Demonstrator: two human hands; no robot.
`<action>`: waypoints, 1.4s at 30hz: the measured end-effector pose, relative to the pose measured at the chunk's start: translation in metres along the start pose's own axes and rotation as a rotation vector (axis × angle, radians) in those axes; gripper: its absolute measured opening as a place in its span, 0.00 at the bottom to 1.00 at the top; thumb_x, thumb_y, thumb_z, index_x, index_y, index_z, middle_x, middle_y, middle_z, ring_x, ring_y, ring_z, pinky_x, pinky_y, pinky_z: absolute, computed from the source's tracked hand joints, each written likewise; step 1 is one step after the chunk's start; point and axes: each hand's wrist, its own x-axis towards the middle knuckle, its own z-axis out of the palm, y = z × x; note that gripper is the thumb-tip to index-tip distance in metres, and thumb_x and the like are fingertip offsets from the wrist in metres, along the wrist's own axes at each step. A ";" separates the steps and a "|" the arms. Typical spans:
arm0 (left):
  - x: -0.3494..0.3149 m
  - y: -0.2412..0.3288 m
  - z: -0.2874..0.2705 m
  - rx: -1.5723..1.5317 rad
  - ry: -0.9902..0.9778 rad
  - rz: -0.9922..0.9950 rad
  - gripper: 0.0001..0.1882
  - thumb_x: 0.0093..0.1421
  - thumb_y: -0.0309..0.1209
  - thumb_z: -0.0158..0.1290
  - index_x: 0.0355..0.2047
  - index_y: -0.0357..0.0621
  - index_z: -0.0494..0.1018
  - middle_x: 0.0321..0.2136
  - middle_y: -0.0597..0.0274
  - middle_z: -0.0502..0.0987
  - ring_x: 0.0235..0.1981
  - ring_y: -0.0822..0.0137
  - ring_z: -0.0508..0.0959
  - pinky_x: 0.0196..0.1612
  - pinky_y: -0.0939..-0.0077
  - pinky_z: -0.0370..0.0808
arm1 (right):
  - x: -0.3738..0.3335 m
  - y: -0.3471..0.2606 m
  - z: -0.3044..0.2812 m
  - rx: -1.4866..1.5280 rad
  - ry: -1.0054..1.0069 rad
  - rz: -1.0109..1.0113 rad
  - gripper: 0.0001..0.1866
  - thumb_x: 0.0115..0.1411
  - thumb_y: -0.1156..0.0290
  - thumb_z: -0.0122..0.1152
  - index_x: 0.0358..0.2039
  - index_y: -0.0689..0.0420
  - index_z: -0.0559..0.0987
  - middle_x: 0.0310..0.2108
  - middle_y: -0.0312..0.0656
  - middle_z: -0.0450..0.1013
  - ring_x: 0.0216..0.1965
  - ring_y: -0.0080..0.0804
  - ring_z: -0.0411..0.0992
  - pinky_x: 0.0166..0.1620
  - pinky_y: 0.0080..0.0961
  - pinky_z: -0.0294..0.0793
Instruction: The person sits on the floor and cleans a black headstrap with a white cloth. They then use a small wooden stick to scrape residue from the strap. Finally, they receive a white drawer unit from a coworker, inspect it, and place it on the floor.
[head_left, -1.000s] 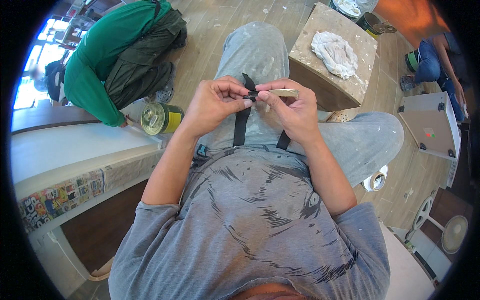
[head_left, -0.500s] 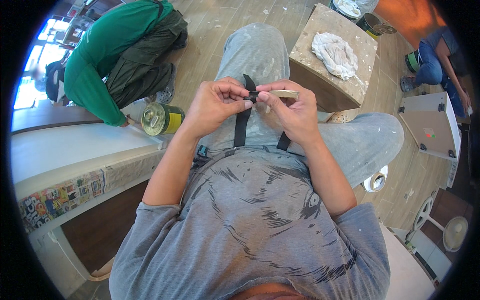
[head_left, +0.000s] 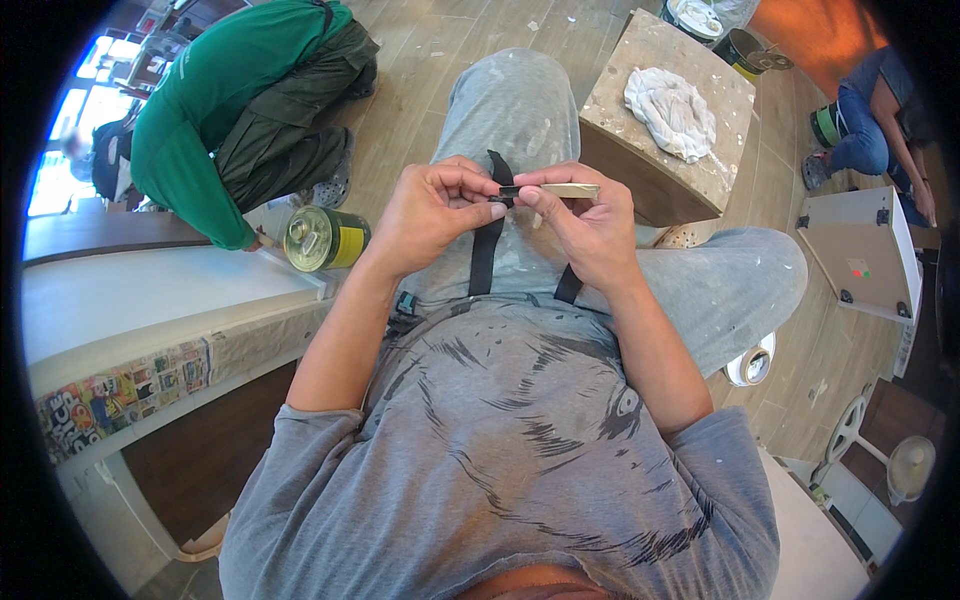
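Over my lap, my left hand point(head_left: 432, 212) is closed in a pinch on a small dark piece at a black strap point(head_left: 484, 258). The strap hangs down across my paint-marked trousers point(head_left: 512, 100), and its upper end sticks up between my hands. Facing it, my right hand point(head_left: 590, 222) is closed round a thin, flat, light tan stick point(head_left: 570, 188), whose kind I cannot make out. Its fingertips meet the same dark piece. A second short black strap point(head_left: 568, 284) shows under my right wrist.
A wooden box point(head_left: 622, 100) with a crumpled white cloth point(head_left: 670, 112) stands ahead right. At left are a metal can point(head_left: 318, 240), a white panel point(head_left: 150, 290) and a crouching person in green point(head_left: 235, 90). Another person point(head_left: 870, 130) crouches far right near a white cabinet point(head_left: 862, 252).
My hands keep almost the same pose at the strap. The person at the far right has shifted, their hands now lower by the cabinet.
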 end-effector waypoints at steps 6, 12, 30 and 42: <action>0.000 -0.001 0.000 0.003 0.002 0.004 0.09 0.56 0.17 0.67 0.39 0.32 0.83 0.41 0.64 0.77 0.38 0.77 0.77 0.43 0.82 0.74 | 0.000 0.000 0.001 0.032 0.010 0.023 0.07 0.64 0.75 0.69 0.42 0.61 0.87 0.34 0.39 0.83 0.36 0.21 0.79 0.41 0.20 0.77; 0.000 0.001 0.002 -0.001 0.004 0.006 0.09 0.56 0.17 0.67 0.39 0.32 0.83 0.40 0.64 0.77 0.37 0.77 0.76 0.42 0.82 0.73 | -0.001 -0.001 0.002 0.104 0.026 0.061 0.07 0.65 0.75 0.69 0.42 0.62 0.87 0.33 0.38 0.84 0.36 0.20 0.79 0.41 0.19 0.78; 0.000 0.002 0.001 0.014 -0.001 0.003 0.12 0.55 0.17 0.68 0.40 0.32 0.83 0.41 0.64 0.77 0.38 0.77 0.76 0.43 0.81 0.74 | 0.000 -0.005 -0.001 -0.076 0.027 0.016 0.07 0.64 0.74 0.69 0.42 0.61 0.87 0.35 0.39 0.84 0.37 0.20 0.79 0.43 0.20 0.77; -0.003 -0.004 0.000 0.079 0.002 0.072 0.10 0.55 0.15 0.67 0.38 0.32 0.84 0.42 0.60 0.78 0.43 0.72 0.77 0.49 0.77 0.75 | -0.002 -0.002 -0.003 0.016 0.032 0.013 0.08 0.63 0.74 0.71 0.41 0.61 0.87 0.34 0.39 0.83 0.36 0.21 0.79 0.42 0.20 0.77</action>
